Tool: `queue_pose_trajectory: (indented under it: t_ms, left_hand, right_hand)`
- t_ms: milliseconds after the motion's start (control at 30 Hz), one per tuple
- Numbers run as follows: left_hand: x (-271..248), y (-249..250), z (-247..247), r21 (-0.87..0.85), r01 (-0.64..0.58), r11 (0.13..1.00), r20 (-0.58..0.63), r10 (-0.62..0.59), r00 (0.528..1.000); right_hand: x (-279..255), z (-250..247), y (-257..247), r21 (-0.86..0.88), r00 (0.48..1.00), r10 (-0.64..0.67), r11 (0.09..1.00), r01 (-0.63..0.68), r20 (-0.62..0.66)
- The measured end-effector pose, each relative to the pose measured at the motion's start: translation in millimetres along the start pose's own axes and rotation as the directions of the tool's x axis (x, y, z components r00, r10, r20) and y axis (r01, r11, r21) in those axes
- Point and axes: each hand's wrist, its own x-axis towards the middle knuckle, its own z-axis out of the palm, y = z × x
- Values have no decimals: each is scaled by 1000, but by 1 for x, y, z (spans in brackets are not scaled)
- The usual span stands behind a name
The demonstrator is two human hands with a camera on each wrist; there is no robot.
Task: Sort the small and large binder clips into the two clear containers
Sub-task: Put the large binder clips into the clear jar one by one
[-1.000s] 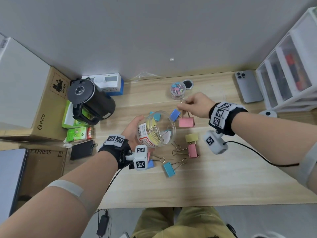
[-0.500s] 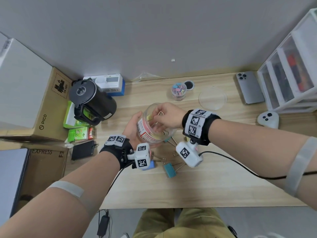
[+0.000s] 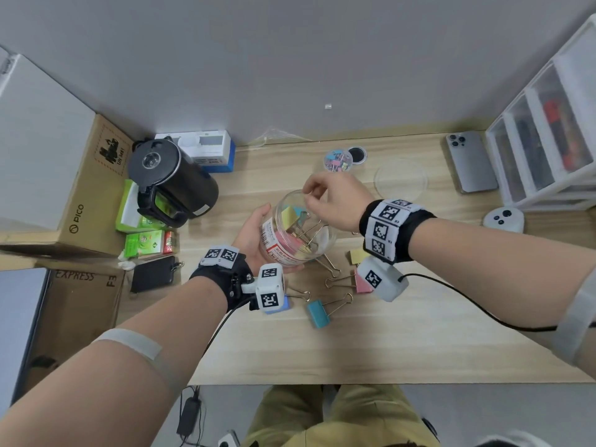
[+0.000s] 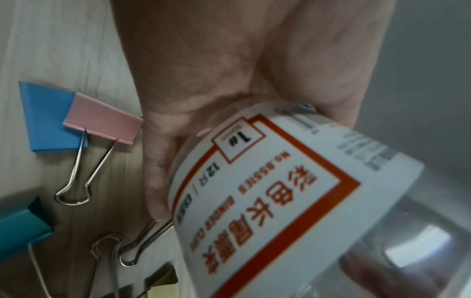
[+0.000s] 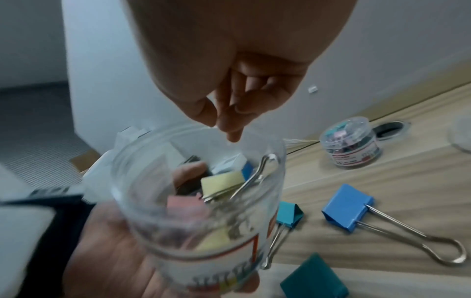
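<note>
Two hands meet at the big clear plastic jar with a red-and-white label (image 3: 292, 235): the left hand (image 3: 254, 233) cups it from below, tilted, fingers wrapped around its wall, while the right hand (image 3: 325, 196) hovers just over its mouth, fingers bunched and holding nothing. Large yellow, pink and blue clips lie inside the jar. Beside it on the pale wooden table (image 3: 387, 343) lie a teal binder clip (image 3: 317, 313) and a pink binder clip (image 3: 363, 283). Beyond the jar stands a small clear tub of tiny clips (image 3: 337, 159).
</note>
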Motion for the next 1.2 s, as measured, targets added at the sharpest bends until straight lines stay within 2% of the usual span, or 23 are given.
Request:
queue_pose_trajectory:
  t_ms: [167,233,333,400,567,700,867,1000,1100,1200]
  left_hand:
    - [3,-9,-10,4,5,1000,-45,-5,999]
    - [2,-11,-15,-2,11,1000,-37,-11,999]
    - [2,-11,-21,-1,11,1000,-38,-11,999]
    - [2,-12,-23,4,8,1000,-47,-8,999]
    - [2,-17,-25,-14,28,1000,-60,-29,998]
    - [1,-22,-24,-49,47,998,-68,-50,996]
    - [1,-21,-25,-48,48,998,-75,-51,996]
    - [0,-12,-20,-16,14,1000,-74,-16,997]
    - [0,-6,-16,-14,-28,1000,-70,27,997]
    - [-1,-3,-15,0,-46,999,-71,46,996]
  right_hand:
    - [0,0,47,-77,978,208,975,-207,9]
    - [-7,7,67,-187,941,310,941,-283,135]
    - [-23,25,88,-410,861,411,871,-273,300]
    - [-30,37,96,-483,840,458,828,-284,292]
    - [-34,56,102,-533,799,585,725,-436,142]
    - [-32,63,105,-600,822,555,703,-382,126]
    - [-26,43,96,-547,881,463,765,-342,96]
    - [-13,13,81,-341,952,303,891,-300,-47]
    - [-1,-4,64,-186,950,256,940,-287,-178]
    - [8,-13,49,-110,937,226,959,-262,-266]
